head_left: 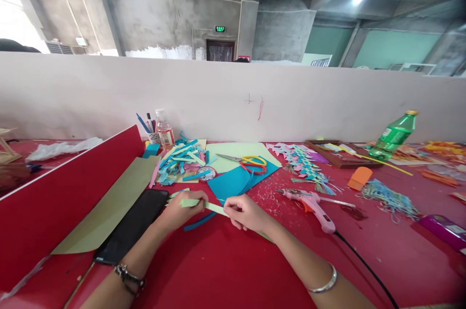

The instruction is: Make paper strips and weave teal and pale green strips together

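Observation:
A pale green paper strip [215, 208] stretches between my two hands above the red table. Closed fingers of my left hand [184, 209] hold one end, where the strip folds over them. My right hand [244, 213] pinches it further along, and a bit of green paper shows beneath that wrist. Under the strip lies a blue paper strip [199, 221]. Just beyond my hands are blue paper sheets [227, 184] with scissors [251, 161] resting on them. A black phone [133, 226] lies beside my left forearm.
A pink glue gun [309, 204] with its black cord lies to the right. Cut strips [178, 161] are heaped at the back left, near a clear bottle [165, 129]. Woven paper pieces [302, 161], a tilted green bottle [395, 137] and a red divider [73, 202] also stand around.

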Motion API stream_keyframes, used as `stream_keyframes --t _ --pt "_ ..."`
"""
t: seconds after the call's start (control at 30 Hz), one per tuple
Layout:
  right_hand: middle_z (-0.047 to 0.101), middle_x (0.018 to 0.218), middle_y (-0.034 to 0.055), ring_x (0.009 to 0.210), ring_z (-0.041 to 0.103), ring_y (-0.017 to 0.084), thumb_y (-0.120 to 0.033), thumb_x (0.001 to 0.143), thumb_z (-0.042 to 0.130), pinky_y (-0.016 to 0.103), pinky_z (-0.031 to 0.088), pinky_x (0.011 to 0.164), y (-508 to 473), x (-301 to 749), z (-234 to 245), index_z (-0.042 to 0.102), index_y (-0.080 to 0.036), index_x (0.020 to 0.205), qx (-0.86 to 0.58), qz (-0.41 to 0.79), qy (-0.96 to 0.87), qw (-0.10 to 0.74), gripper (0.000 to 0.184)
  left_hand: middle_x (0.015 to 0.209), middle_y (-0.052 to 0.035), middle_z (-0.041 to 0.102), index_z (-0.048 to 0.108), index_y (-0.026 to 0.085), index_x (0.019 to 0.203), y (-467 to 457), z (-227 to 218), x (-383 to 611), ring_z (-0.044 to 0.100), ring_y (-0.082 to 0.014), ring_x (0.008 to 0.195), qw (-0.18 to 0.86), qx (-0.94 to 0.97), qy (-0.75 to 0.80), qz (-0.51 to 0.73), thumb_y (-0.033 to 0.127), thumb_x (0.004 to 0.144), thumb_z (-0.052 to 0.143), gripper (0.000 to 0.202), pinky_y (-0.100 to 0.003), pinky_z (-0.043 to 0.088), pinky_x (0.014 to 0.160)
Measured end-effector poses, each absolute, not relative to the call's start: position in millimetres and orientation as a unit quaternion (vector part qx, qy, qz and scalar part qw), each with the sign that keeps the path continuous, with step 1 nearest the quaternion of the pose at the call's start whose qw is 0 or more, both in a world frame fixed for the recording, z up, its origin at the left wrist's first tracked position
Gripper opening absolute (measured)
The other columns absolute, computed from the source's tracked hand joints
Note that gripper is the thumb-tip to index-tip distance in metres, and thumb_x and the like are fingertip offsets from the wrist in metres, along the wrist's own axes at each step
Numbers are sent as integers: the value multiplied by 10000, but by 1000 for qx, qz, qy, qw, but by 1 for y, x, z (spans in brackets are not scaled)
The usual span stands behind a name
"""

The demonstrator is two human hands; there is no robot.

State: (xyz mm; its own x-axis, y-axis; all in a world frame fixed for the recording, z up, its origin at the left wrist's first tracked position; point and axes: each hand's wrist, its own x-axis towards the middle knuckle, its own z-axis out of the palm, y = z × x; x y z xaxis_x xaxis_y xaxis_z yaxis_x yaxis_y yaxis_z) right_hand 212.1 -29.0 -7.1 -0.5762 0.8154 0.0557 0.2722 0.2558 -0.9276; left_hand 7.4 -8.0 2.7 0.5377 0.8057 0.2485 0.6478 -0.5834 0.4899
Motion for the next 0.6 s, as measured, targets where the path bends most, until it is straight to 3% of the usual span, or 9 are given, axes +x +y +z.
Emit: stream_keyframes --t 0.17,0.33,0.43,0.6 --pt "433 402 -83 316 354 29 -353 804 411 131 258 324 -28 217 -4 425 -165 634 -331 538 -717 294 254 600 24 542 531 177 717 -2 2 -3 481 -99 531 194 829 457 258 206 759 351 187 -189 348 536" --pt "443 385 -86 296 345 28 -365 793 439 142 228 321 -25 222 -5 416 -164 626 -296 591 -677 323 263 621 16 536 517 195 875 5 3 -13 499 -130 559 142 779 531 300 249 765 352 205 -215 357 549" --pt "441 371 -86 290 341 34 -359 789 450 160 229 337 -21 224 -10 410 -166 617 -258 621 -652 351 262 585 32 493 475 204 985 8 1 -17 467 -123 506 136 749 547 347 273 786 333 254 -211 350 513" --pt "394 329 -102 279 312 29 -333 799 446 181 271 394 -16 224 -15 359 -176 593 -214 644 -601 422 273 587 31 461 449 174 992 15 -3 -21 430 -110 477 176 679 541 464 316 780 358 271 -206 341 467"
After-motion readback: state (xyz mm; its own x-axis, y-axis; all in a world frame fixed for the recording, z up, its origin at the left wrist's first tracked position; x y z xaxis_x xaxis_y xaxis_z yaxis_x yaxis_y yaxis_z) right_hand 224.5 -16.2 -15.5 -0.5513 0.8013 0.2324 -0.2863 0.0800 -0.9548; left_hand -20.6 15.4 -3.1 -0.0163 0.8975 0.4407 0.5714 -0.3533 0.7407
